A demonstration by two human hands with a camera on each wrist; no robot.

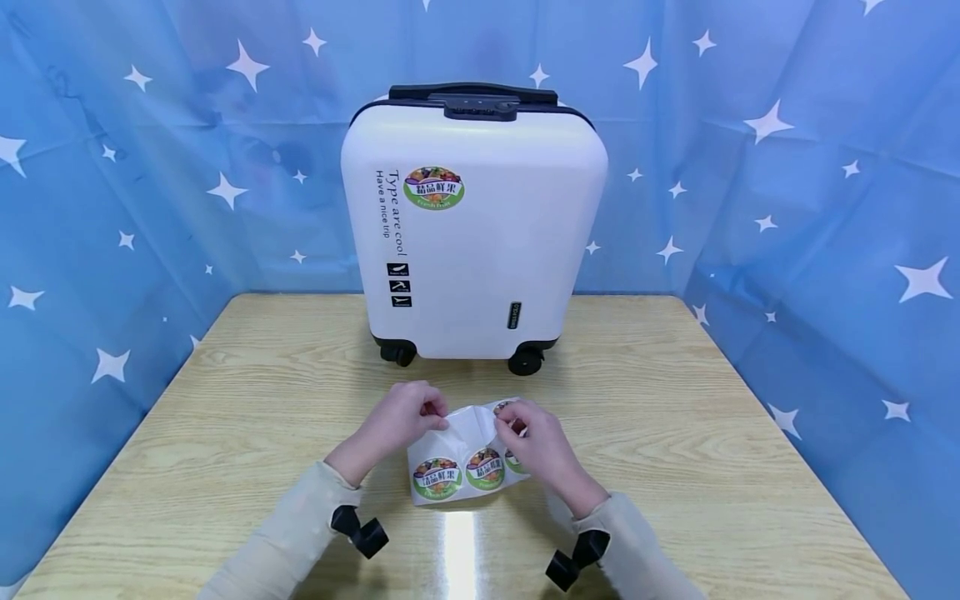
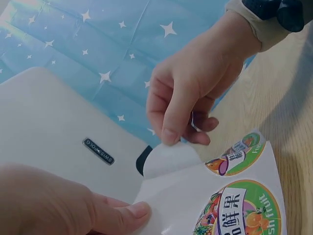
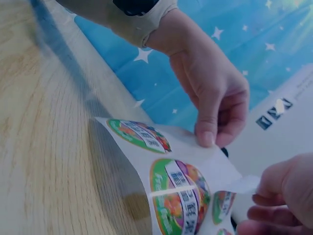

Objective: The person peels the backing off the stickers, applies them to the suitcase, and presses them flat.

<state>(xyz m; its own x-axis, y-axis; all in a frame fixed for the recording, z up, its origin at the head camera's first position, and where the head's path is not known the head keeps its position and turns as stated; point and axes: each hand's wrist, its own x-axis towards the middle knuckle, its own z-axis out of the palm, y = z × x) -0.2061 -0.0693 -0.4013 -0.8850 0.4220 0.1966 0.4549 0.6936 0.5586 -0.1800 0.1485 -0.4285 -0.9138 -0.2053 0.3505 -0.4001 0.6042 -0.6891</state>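
A white sheet of oval fruit stickers is held just above the table between both hands. My left hand pinches the sheet's upper left edge, thumb on top. Opposite it, my right hand pinches the edge of one oval sticker, whose plain white back shows in the left wrist view. This sticker is partly lifted and still joins the sheet along a fold. Printed stickers with fruit and green rims lie along the sheet's near side. The right fingers hide part of the sheet in the head view.
A white suitcase stands upright on its wheels behind the hands. One oval fruit sticker is on its upper left front, beside printed lettering. The wooden table is bordered by a blue curtain with white stars.
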